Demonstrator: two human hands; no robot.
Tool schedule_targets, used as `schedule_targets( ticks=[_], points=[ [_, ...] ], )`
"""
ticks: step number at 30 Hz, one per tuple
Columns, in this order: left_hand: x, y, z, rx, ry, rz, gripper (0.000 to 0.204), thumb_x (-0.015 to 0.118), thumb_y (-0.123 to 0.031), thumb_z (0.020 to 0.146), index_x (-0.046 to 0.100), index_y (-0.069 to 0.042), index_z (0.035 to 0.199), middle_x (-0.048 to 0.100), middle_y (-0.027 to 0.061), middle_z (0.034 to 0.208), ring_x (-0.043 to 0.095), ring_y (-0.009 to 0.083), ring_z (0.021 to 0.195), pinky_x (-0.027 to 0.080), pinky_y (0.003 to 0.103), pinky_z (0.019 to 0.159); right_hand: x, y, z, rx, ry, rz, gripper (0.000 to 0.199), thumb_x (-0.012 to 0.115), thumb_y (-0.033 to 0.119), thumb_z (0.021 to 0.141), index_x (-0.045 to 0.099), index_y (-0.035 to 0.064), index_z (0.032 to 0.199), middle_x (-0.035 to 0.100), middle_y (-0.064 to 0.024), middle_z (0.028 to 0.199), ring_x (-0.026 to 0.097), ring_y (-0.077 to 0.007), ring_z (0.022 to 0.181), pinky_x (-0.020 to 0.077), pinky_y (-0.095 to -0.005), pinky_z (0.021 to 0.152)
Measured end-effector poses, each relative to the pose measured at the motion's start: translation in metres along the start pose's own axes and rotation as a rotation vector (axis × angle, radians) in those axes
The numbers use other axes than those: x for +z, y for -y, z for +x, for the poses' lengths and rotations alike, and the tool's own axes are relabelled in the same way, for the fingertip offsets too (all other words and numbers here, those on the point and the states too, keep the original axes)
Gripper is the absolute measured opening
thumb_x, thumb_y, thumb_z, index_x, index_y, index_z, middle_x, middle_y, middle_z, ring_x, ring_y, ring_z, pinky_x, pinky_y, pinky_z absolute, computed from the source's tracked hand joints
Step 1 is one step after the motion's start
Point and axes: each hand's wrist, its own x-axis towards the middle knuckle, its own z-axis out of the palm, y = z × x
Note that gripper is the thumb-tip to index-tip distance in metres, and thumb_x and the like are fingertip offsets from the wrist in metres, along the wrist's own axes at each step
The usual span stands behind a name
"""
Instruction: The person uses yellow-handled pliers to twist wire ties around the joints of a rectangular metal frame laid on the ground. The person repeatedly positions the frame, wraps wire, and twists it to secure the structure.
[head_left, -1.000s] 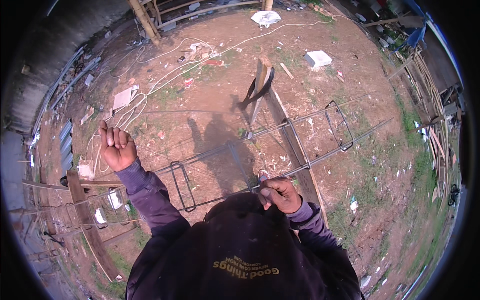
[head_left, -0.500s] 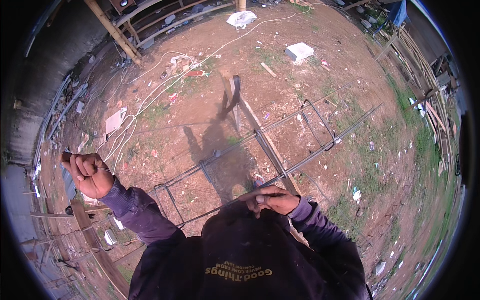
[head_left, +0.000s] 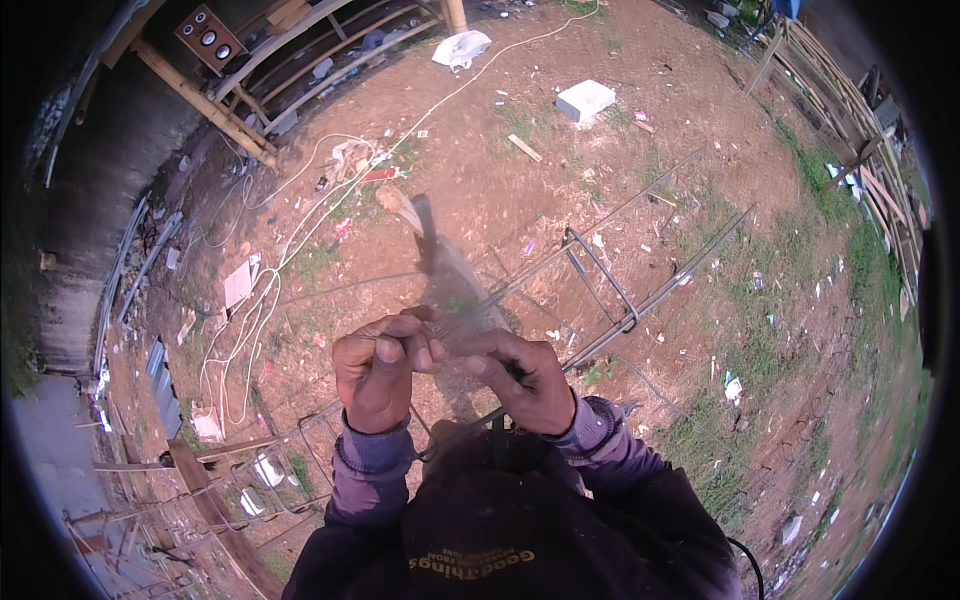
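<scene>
My hands are raised close together over a frame of steel rebar, which has bent rectangular stirrups. The left hand is closed in a pinch, its thumb and fingers pressed together. Opposite it, my right hand is closed too, thumb against the bent forefinger. Faint thin wire shows between the fingertips of both; its ends are too fine to make out. A wooden support runs beneath the bars, partly hidden by my hands.
A white block and a white bag lie on the dirt ahead. A pale cable winds across the left side. A speaker box stands by bamboo poles at upper left. More rebar and a plank lie at lower left.
My left hand has swung in from the far left to meet the right. The right hand has risen slightly from beside the rebar. The view has shifted a little.
</scene>
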Motion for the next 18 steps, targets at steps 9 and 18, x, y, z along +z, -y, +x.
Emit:
schedule_targets(
  ticks=[9,18],
  points=[
    [0.004,0.125,0.004,-0.732,0.309,0.243,0.031,0.063,-0.025,0.095,0.068,0.004,0.106,0.069,0.0139,0.093,0.066,0.0237,0.090,0.042,0.041,0.103,-0.127,-0.023,-0.024,0.287,0.084,-0.605,0.009,0.064,0.008,0.084,0.070,0.0045,0.090,0.067,-0.0167,0.072,0.067,-0.0312,0.065,0.0515,-0.0388,0.062],
    [-0.011,0.216,0.048,-0.571,0.358,1.029,0.044,0.071,-0.031,0.089,0.066,0.007,0.110,0.071,0.0136,0.095,0.067,0.0222,0.086,0.052,0.032,0.077,-0.143,-0.101,0.021,0.061,-0.176,-1.249,0.012,0.063,0.016,0.082,0.061,0.0047,0.082,0.057,-0.0199,0.058,0.061,-0.0388,0.057,0.0472,-0.0467,0.052]
  ],
)
